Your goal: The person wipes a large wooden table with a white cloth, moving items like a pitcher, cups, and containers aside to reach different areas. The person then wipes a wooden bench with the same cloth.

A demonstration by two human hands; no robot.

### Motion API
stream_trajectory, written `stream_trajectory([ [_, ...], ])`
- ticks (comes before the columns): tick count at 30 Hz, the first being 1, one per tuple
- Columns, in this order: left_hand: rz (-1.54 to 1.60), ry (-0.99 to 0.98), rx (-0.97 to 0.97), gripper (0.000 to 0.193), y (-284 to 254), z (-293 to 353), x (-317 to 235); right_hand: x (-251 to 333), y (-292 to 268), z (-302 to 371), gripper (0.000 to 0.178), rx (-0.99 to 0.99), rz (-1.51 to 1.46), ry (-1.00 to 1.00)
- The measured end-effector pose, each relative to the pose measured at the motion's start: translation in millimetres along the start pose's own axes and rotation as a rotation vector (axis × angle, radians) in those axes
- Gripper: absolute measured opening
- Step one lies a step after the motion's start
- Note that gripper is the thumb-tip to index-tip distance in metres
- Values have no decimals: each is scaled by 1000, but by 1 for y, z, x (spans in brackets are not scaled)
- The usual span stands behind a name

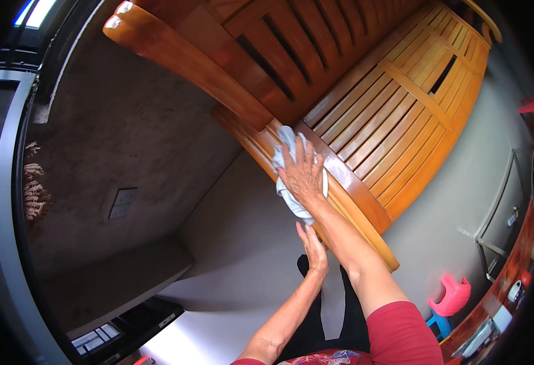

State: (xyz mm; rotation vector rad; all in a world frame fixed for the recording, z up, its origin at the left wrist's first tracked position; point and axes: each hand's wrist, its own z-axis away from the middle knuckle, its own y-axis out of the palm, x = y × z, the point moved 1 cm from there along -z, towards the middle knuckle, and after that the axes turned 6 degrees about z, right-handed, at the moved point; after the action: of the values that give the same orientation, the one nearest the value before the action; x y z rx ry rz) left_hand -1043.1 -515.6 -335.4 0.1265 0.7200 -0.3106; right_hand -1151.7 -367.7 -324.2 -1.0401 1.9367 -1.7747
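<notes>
A pale blue-white cloth (292,198) lies bunched over the armrest (340,205) of a varnished wooden bench. My right hand (303,173) presses down on this cloth from above, its fingers spread across it and holding it against the wood. Lower down, my left hand (313,250) is beside the armrest's outer side, just below the cloth's hanging end. Its fingers are stretched out and I see nothing in them; whether the fingertips touch the wood is hard to make out.
The bench's slatted seat (395,115) and backrest (291,45) extend to the far right. A grey wall with a socket plate (122,203) stands at left. A pink plastic stool (450,295) is at lower right, beside a reddish table (492,307) with things on it.
</notes>
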Motion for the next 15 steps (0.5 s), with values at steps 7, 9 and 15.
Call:
stream_trajectory([
  [7, -134, 204, -176, 57, 39, 25, 7, 7, 13, -45, 53, 34, -118, -362],
  [9, -193, 331, -198, 57, 45, 27, 7, -6, 8, -39, 54, 79, -110, -447],
  [15, 32, 272, -194, 53, 32, 6, 28, -44, -35, 66, 50, 195, -94, -303],
])
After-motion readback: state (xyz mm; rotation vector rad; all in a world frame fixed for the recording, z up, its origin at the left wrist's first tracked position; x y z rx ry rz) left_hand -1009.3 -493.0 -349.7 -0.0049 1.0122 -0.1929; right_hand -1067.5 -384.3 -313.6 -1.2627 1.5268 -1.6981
